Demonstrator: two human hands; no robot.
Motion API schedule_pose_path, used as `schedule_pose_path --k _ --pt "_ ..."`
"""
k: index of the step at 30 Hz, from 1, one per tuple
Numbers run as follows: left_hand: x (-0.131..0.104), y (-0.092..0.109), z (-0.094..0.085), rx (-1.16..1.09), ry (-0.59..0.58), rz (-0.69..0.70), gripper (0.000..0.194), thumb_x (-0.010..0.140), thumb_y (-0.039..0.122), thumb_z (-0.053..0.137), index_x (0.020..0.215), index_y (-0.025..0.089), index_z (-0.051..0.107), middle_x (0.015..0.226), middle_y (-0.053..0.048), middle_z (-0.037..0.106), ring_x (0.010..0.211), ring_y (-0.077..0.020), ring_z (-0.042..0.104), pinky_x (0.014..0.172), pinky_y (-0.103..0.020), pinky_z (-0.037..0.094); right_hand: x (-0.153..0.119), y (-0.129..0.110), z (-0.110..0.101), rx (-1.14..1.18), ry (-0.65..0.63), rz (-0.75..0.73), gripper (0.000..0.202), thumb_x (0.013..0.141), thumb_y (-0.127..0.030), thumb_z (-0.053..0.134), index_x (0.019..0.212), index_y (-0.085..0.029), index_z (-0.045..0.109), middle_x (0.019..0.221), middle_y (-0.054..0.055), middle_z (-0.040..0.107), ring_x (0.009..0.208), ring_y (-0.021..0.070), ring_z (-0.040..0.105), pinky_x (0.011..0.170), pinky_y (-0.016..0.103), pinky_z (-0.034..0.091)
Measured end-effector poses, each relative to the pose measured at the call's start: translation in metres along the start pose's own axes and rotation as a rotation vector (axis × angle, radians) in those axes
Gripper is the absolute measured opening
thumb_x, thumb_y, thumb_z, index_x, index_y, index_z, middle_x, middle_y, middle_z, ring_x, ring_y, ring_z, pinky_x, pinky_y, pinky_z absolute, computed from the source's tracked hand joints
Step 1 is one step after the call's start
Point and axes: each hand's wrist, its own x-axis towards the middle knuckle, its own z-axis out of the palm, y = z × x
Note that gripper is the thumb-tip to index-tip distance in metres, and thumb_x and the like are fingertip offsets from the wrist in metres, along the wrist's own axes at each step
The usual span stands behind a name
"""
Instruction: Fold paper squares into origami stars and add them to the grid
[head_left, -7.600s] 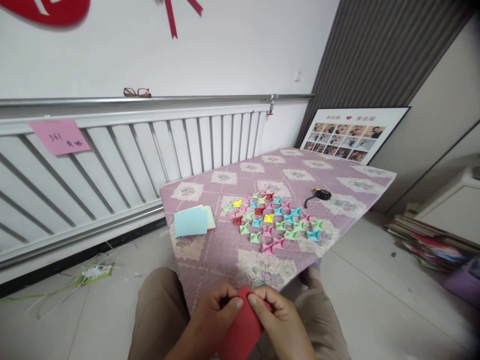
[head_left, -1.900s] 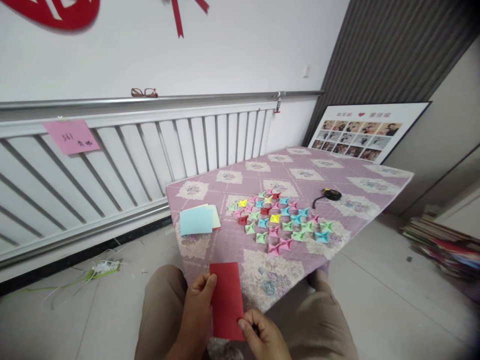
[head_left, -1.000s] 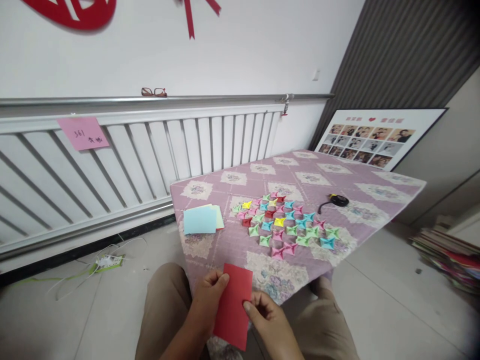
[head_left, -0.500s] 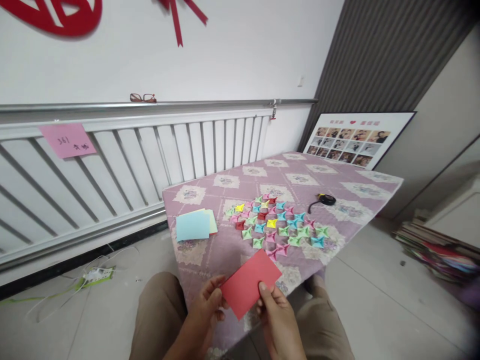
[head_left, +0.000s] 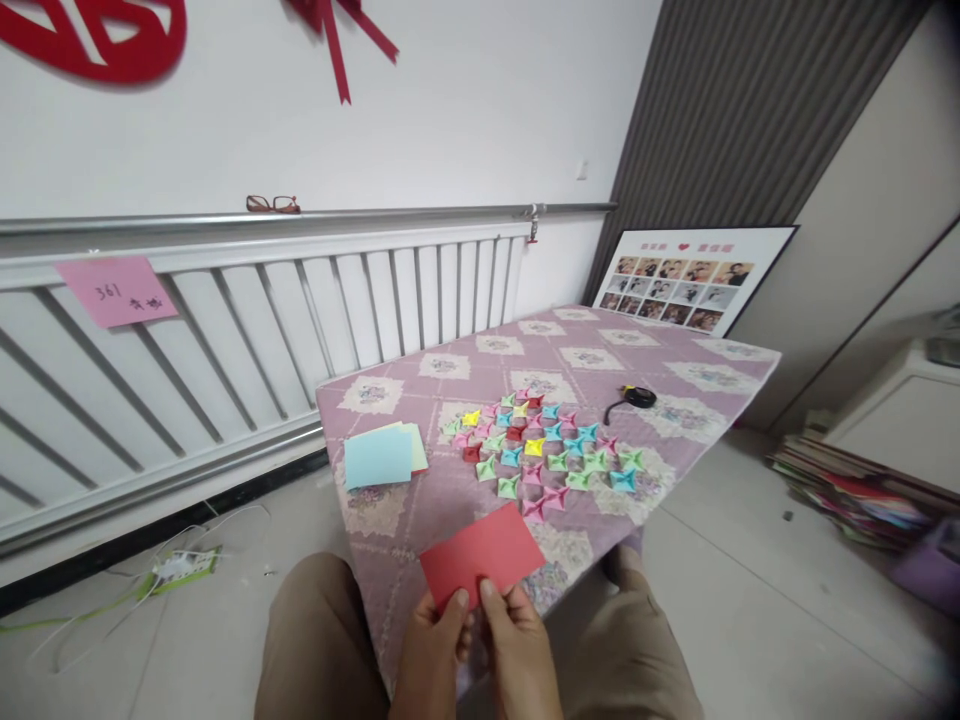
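A red sheet of paper point(head_left: 484, 545) is held flat above the near edge of the table by both hands. My left hand point(head_left: 441, 632) pinches its lower edge, thumb on top. Close beside it, my right hand point(head_left: 508, 622) grips the same edge with its thumb also on top. Beyond the sheet, several small folded paper pieces point(head_left: 533, 447) in green, pink, blue, yellow and red stand in loose rows. To the left lies a stack of coloured paper sheets point(head_left: 379, 457), light blue uppermost, with pale green and red edges showing beneath.
A black tape measure point(head_left: 639, 397) lies on the flowered tablecloth point(head_left: 592, 358). Behind the table are a white radiator point(head_left: 360, 300) and a leaning photo board point(head_left: 690, 280). A power strip point(head_left: 180, 568) with cables lies on the left floor.
My right hand has moved left along the red paper's lower edge, next to my left hand. The left hand now grips that edge too, and the sheet lies more level.
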Motion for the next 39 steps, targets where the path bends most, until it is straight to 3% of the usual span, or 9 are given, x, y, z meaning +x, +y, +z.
schedule_pose_path --k 5,13,19,22,25,30,34,39 --pt "0.000 0.003 -0.010 0.128 -0.017 0.103 0.042 0.060 0.054 0.073 0.066 0.015 0.059 0.050 0.004 0.049 0.046 -0.0088 0.038 0.048 -0.023 0.029 -0.001 0.012 -0.001 -0.079 -0.084 -0.016 0.034 0.065 -0.048 0.074 0.063 -0.019 0.057 0.055 -0.005 0.055 0.050 0.0105 0.047 0.054 0.024 0.040" --pt "-0.003 0.014 -0.016 0.204 -0.001 0.076 0.041 0.057 0.053 0.072 0.063 0.018 0.051 0.050 0.005 0.048 0.046 -0.0090 0.038 0.048 -0.023 0.027 0.009 -0.008 -0.018 -0.107 0.081 -0.053 0.038 0.064 -0.051 0.074 0.060 -0.020 0.053 0.051 -0.007 0.048 0.048 0.0093 0.039 0.047 0.021 0.032" --pt "-0.004 0.023 -0.015 0.221 -0.022 0.075 0.038 0.060 0.049 0.071 0.066 0.018 0.050 0.050 0.006 0.047 0.046 -0.0081 0.036 0.047 -0.022 0.026 0.011 -0.030 -0.027 0.017 0.154 -0.069 0.039 0.059 -0.050 0.079 0.068 -0.020 0.056 0.059 -0.007 0.049 0.053 0.0081 0.039 0.049 0.019 0.036" --pt "-0.001 0.025 -0.015 0.245 -0.030 0.084 0.035 0.063 0.047 0.069 0.067 0.018 0.051 0.050 0.006 0.046 0.045 -0.0079 0.036 0.047 -0.022 0.025 0.006 -0.027 -0.023 0.049 0.107 -0.001 0.040 0.060 -0.050 0.079 0.073 -0.020 0.056 0.060 -0.007 0.051 0.053 0.0086 0.042 0.047 0.019 0.035" --pt "0.001 0.029 -0.016 0.278 -0.050 0.062 0.034 0.063 0.045 0.071 0.064 0.018 0.051 0.048 0.006 0.046 0.043 -0.0075 0.036 0.046 -0.022 0.024 0.003 -0.017 -0.017 -0.017 0.033 0.086 0.041 0.056 -0.048 0.081 0.066 -0.018 0.054 0.054 -0.006 0.051 0.048 0.0077 0.040 0.043 0.019 0.032" --pt "-0.003 0.026 -0.010 0.025 -0.140 0.075 0.038 0.059 0.048 0.075 0.069 0.017 0.056 0.049 0.007 0.047 0.044 -0.0071 0.036 0.047 -0.022 0.026 0.001 -0.008 -0.007 0.038 0.076 0.055 0.042 0.053 -0.046 0.084 0.062 -0.018 0.053 0.052 -0.006 0.053 0.045 0.0074 0.042 0.045 0.020 0.034" --pt "-0.004 0.012 0.001 0.051 -0.162 0.023 0.038 0.057 0.048 0.077 0.060 0.015 0.057 0.050 0.002 0.051 0.045 -0.0081 0.039 0.048 -0.023 0.026 -0.002 -0.004 -0.002 0.058 0.028 0.043 0.040 0.056 -0.048 0.081 0.061 -0.019 0.053 0.051 -0.006 0.053 0.046 0.0100 0.046 0.047 0.022 0.037" --pt "-0.002 0.011 0.003 -0.002 -0.069 0.048 0.039 0.059 0.048 0.076 0.061 0.015 0.055 0.050 0.004 0.048 0.046 -0.0077 0.037 0.049 -0.023 0.026 -0.001 -0.001 -0.007 0.007 0.060 0.027 0.038 0.057 -0.045 0.082 0.062 -0.019 0.054 0.053 -0.006 0.055 0.049 0.0095 0.047 0.050 0.022 0.037"
